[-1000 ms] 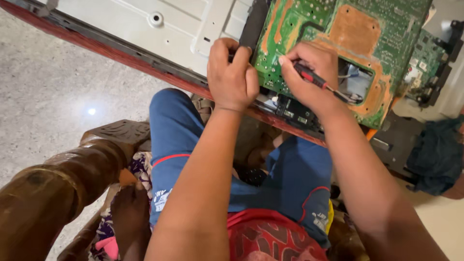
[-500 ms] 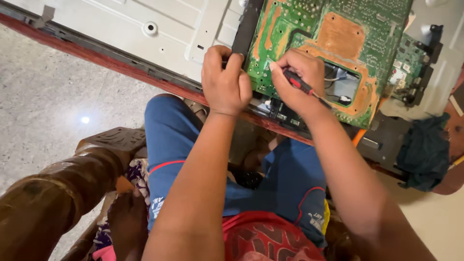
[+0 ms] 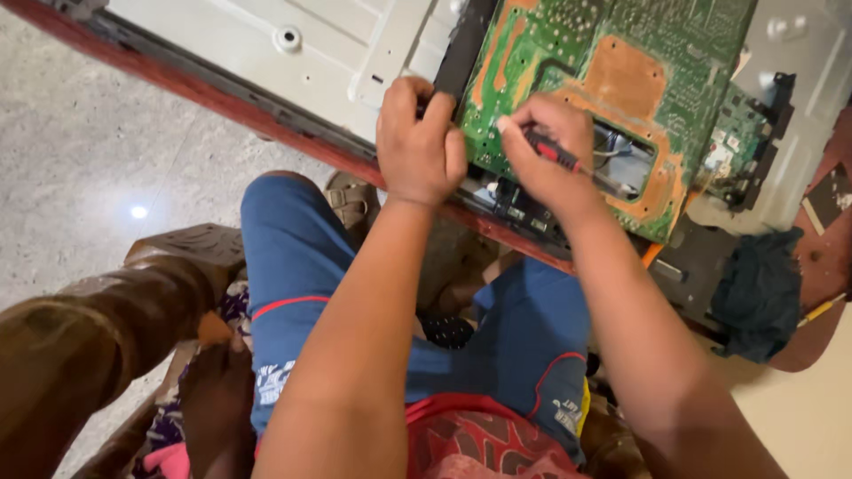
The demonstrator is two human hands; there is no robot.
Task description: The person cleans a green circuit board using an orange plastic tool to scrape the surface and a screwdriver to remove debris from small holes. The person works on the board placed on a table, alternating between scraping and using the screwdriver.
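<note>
A large flat-panel chassis with a pale metal back plate [image 3: 266,35] is seen propped against the knees, its red-brown edge just under both hands. Mounted on it, beyond the fingers, is a green circuit board [image 3: 657,80] with copper patches. The board's left edge is gripped by the left hand [image 3: 417,146], apparently to steady it. A red-handled screwdriver [image 3: 568,161] is pinched in the right hand [image 3: 546,151], its tip directed rightward at the board's cut-out. Left of the arms a carved wooden chair arm [image 3: 133,302] is visible, over speckled stone floor [image 3: 80,151].
</note>
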